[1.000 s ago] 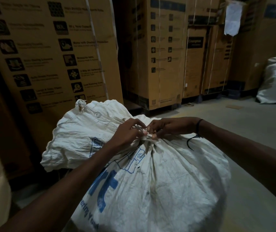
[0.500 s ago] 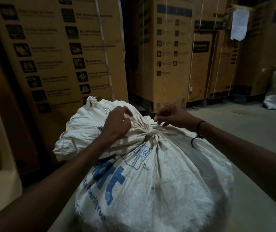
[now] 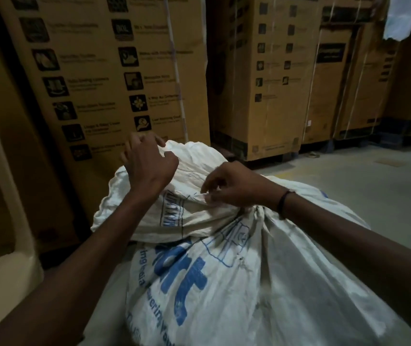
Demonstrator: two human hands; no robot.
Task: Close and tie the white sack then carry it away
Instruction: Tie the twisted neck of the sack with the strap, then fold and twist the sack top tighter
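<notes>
So the big white woven plastic sack [image 3: 261, 283] with blue printed lettering fills the lower middle of the view, standing on a grey concrete floor [image 3: 379, 196]. Its neck is gathered into a bunch at the top, and the loose upper flap flops over to the left and away from the camera.

Left hand [image 3: 147, 163] is up on that floppy flap, at its far edge. Fingers are curled in, and the thumb and fingertips look pinched on a bit of the white fabric, though the grip itself is partly hidden behind the hand.

Right hand [image 3: 234, 186] sits just left of the gathered neck, fingers bent down and close together, fingertips [image 3: 207, 196] touching the fabric. Looks like it's nipping something thin there, but it's blurry so I can't tell exactly what. There's a dark band on that wrist.

Behind it all are tall brown cardboard boxes [image 3: 114, 71] with printed icons, close behind the sack.
</notes>
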